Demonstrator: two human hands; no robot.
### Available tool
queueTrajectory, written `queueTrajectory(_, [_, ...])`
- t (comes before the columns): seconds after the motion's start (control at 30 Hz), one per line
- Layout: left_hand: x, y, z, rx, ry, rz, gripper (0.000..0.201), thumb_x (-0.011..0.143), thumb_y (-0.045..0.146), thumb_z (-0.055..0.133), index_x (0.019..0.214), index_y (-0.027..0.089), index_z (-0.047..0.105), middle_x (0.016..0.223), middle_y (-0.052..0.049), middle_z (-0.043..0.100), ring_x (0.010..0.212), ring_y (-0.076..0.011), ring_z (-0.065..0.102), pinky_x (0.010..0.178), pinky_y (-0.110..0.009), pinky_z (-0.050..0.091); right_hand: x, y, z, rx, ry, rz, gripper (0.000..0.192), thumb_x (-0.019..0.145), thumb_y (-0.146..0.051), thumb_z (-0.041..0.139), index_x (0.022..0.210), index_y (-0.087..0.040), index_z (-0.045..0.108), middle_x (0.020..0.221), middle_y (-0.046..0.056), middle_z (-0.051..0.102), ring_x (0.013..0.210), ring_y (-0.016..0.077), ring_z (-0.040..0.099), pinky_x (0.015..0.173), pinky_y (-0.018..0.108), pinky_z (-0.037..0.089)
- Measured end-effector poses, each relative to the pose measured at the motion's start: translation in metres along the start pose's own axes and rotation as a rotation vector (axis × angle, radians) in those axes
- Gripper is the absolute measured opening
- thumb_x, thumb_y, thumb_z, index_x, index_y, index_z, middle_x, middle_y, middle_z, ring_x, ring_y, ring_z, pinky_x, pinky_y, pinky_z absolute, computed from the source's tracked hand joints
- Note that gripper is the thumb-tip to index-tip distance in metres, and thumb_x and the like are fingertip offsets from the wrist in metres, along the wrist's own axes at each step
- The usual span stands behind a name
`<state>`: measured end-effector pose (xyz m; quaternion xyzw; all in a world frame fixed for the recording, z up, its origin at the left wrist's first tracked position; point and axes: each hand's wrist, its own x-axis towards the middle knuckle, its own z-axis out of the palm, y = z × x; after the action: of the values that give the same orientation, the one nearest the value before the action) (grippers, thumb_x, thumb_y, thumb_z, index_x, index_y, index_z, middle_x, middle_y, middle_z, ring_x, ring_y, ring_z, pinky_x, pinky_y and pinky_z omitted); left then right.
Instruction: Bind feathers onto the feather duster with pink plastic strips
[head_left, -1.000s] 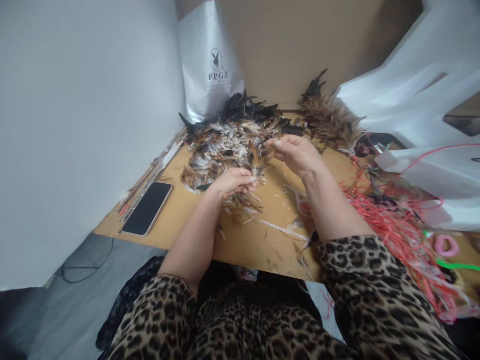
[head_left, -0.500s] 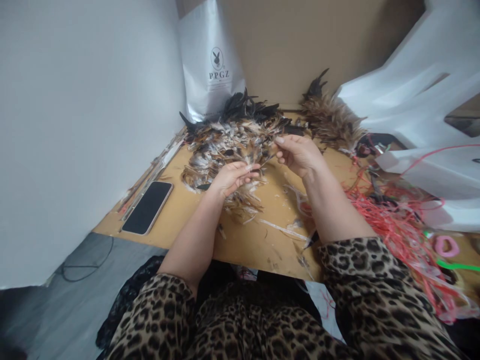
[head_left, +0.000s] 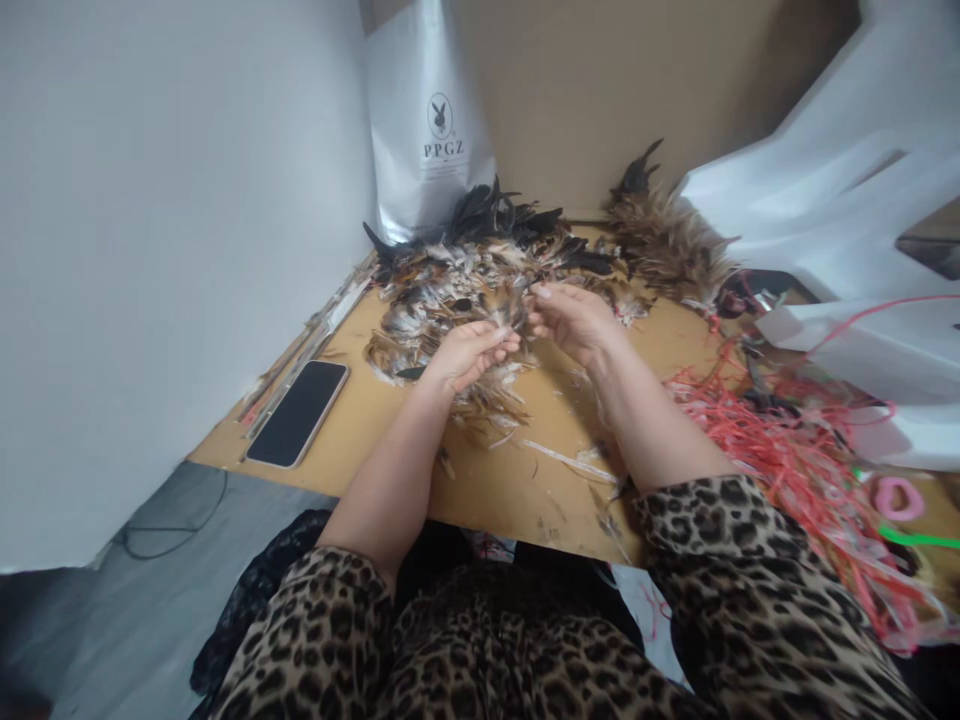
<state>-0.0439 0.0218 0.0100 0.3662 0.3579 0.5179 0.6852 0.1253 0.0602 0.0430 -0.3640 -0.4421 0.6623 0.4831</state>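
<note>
A small bunch of feathers (head_left: 501,302) stands at the fingertips of a worker's left hand (head_left: 474,357), raised in front of a larger feather pile (head_left: 420,325) on a tan tabletop (head_left: 480,490). The bunch appears to point away from the worker, tips toward the far edge and quill ends in the grip, its long axis running roughly straight outward; its outline blurs into the plumage behind. The left thumb and forefinger pinch the quill end, the other fingers curled beneath. The right hand (head_left: 574,320), held well to the side half a second ago, has come in beside the left, narrowing the gap, which suggests both hands are attending to the same bunch. Its thumb and fingers are bent inward, but whether they grip anything fine cannot be told. Black plumes (head_left: 487,210) edge the pile beneath a silver bag (head_left: 409,160). A brown feather bundle (head_left: 671,240) lies farther right, red strands (head_left: 757,430) tangle beyond the right forearm, and a phone (head_left: 298,413) rests at left.
</note>
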Motion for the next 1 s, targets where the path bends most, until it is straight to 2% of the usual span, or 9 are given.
queueTrajectory(0.1, [0.0, 0.003, 0.001, -0.102, 0.042, 0.013, 0.008, 0.079, 0.006, 0.06, 0.072, 0.008, 0.062, 0.072, -0.003, 0.068, 0.06, -0.0029, 0.062, 0.056, -0.009, 0.047, 0.0, 0.008, 0.003, -0.015, -0.054, 0.069, 0.042, 0.05, -0.031, 0.084, 0.083, -0.017, 0.063, 0.074, 0.0, 0.069, 0.057, 0.0087, 0.061, 0.048, 0.019, 0.047])
queueTrajectory(0.23, [-0.001, 0.007, 0.002, -0.157, 0.038, -0.023, 0.011, 0.081, 0.004, 0.057, 0.072, 0.008, 0.062, 0.07, -0.002, 0.067, 0.057, -0.0014, 0.061, 0.054, -0.007, 0.046, -0.002, 0.019, 0.01, -0.052, -0.099, 0.101, 0.039, 0.047, -0.032, 0.085, 0.075, -0.017, 0.063, 0.066, 0.0, 0.067, 0.059, 0.0103, 0.061, 0.051, 0.02, 0.045])
queueTrajectory(0.37, [-0.001, 0.006, 0.001, -0.131, 0.002, -0.011, 0.008, 0.079, 0.006, 0.06, 0.073, 0.008, 0.063, 0.073, -0.004, 0.068, 0.058, -0.0025, 0.062, 0.052, -0.008, 0.047, -0.002, 0.022, 0.014, -0.085, -0.095, 0.016, 0.037, 0.045, -0.036, 0.085, 0.066, -0.017, 0.062, 0.062, -0.001, 0.065, 0.057, 0.0098, 0.058, 0.055, 0.021, 0.045])
queueTrajectory(0.53, [0.0, 0.003, -0.001, -0.013, 0.016, 0.025, 0.006, 0.076, 0.013, 0.066, 0.075, 0.008, 0.062, 0.08, -0.007, 0.071, 0.062, -0.0057, 0.065, 0.053, -0.011, 0.047, -0.001, 0.02, 0.013, -0.235, -0.014, -0.098, 0.038, 0.044, -0.041, 0.084, 0.061, -0.016, 0.061, 0.055, -0.002, 0.06, 0.05, 0.008, 0.051, 0.053, 0.022, 0.041])
queueTrajectory(0.73, [0.0, 0.0, -0.001, 0.055, -0.001, 0.04, 0.012, 0.074, 0.017, 0.068, 0.074, 0.008, 0.061, 0.078, -0.009, 0.071, 0.062, -0.0089, 0.066, 0.051, -0.013, 0.046, -0.003, 0.018, 0.013, -0.363, 0.009, -0.159, 0.03, 0.052, -0.038, 0.078, 0.061, -0.015, 0.061, 0.056, -0.002, 0.059, 0.05, 0.0065, 0.046, 0.052, 0.021, 0.038])
queueTrajectory(1.0, [0.001, -0.002, -0.001, 0.115, 0.019, 0.058, 0.016, 0.07, 0.021, 0.073, 0.076, 0.007, 0.065, 0.07, -0.006, 0.069, 0.06, -0.0064, 0.063, 0.057, -0.014, 0.048, -0.001, 0.023, 0.012, -0.5, 0.03, -0.238, 0.023, 0.059, -0.037, 0.073, 0.063, -0.016, 0.064, 0.059, -0.002, 0.062, 0.052, 0.008, 0.048, 0.056, 0.023, 0.039])
